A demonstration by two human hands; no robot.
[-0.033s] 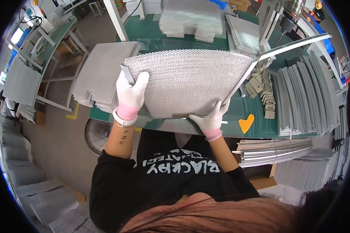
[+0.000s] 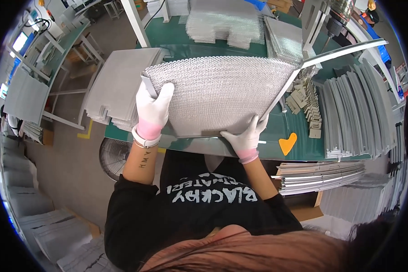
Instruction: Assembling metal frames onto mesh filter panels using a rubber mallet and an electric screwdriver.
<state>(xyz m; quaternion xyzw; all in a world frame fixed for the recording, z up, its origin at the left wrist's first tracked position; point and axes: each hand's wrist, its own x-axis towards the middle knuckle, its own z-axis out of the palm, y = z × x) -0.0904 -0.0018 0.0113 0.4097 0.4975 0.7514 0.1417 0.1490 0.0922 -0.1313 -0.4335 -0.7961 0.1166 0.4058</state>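
Observation:
A silvery metal mesh panel (image 2: 222,97) is tilted up above the green worktop, its lower edge toward me. My left hand (image 2: 153,109), in a white glove with a pink cuff, is closed on its left edge, thumb on the mesh face. Beside that thumb a short metal strip (image 2: 148,86) sticks out at the panel's edge. My right hand (image 2: 245,139), gloved alike, holds the lower right corner, thumb along the bottom edge; some fingertips are hidden. A long pale metal channel (image 2: 344,53) runs along the panel's right side and extends past its far right corner.
Stacked mesh sheets (image 2: 122,81) lie left, with more mesh sheets (image 2: 224,22) at the back. Right of the panel are small beige brackets (image 2: 313,111), an orange scraper (image 2: 287,143) and upright grey panels (image 2: 358,113). A drill-like tool (image 2: 335,27) hangs at back right. A fan (image 2: 113,156) stands below.

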